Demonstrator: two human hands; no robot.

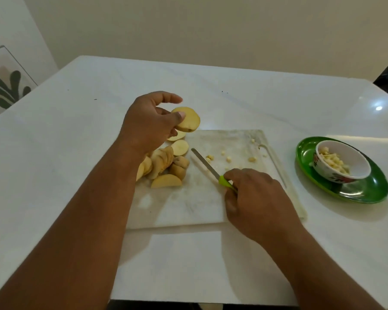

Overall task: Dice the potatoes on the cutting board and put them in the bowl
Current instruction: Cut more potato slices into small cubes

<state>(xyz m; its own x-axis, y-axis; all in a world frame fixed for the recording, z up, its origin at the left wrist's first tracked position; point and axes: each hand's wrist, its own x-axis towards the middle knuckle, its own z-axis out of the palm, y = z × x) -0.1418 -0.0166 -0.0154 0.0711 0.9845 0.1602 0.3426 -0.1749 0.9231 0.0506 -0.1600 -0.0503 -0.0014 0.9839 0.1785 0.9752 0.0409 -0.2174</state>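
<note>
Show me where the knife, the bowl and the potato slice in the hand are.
knife (205, 163), head view, middle of the blade.
bowl (354, 161), head view, inner white wall.
potato slice (189, 120), head view, its cut face.

A white, scuffed cutting board (199, 198) lies flat, carrying a heap of pale yellow, brown-skinned potato slices (164, 166) overlapping at its left edge and a few small potato dice (227, 158) scattered across its far middle. One round potato slice (189, 120) is lifted above the board's far-left corner, tilted, while a knife (207, 167) with a slim metal blade and lime-green handle slants over the board, tip pointing toward the heap. To the right, apart from the board, a white floral-patterned bowl (343, 163) stands upright, partly filled with diced potato.
</note>
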